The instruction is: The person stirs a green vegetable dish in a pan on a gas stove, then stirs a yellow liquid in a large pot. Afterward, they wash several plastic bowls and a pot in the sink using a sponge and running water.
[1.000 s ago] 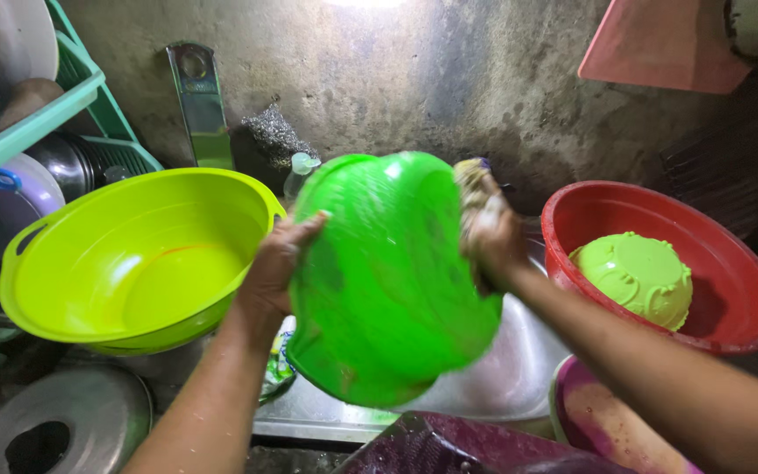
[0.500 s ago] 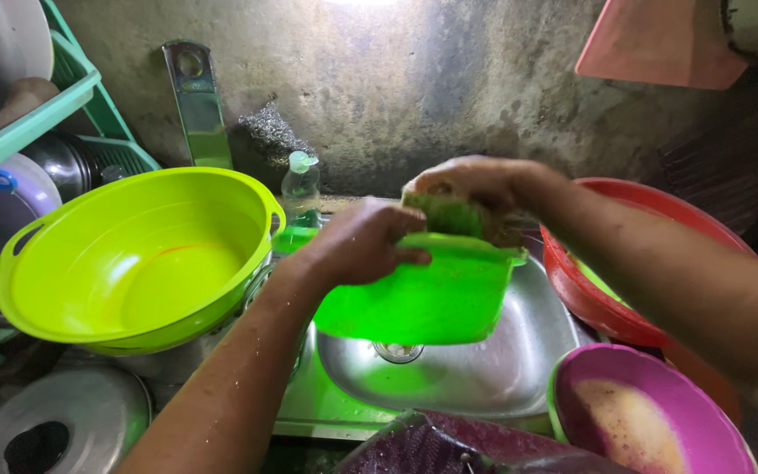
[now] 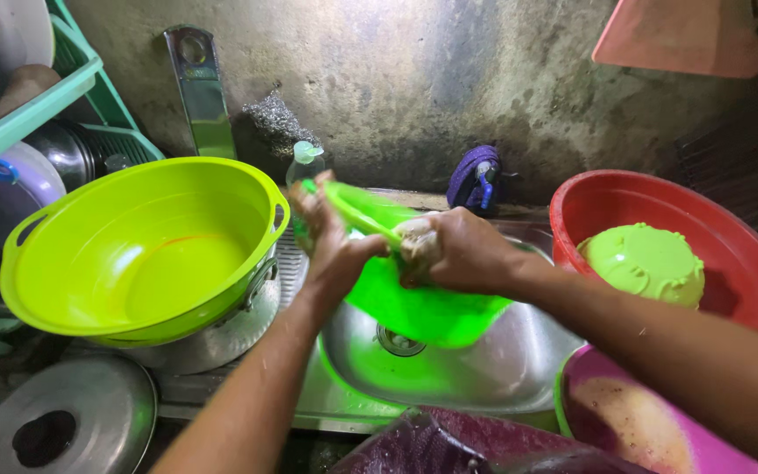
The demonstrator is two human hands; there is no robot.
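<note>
The bright green plastic bowl [image 3: 414, 298], translucent and wet, is tilted above the steel sink [image 3: 484, 377]. The left hand [image 3: 331, 241] is clamped on its rim, and the right hand [image 3: 454, 250] presses a pale sponge [image 3: 416, 241] inside. A yellow-green basin [image 3: 142, 250] stands to the left.

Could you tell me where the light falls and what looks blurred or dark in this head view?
In the head view, bright light strikes the wall from above, glaring green through the green bowl onto the steel sink; the right edge is dim; the purple bag at the bottom is soft; both hands look sharp.
</note>
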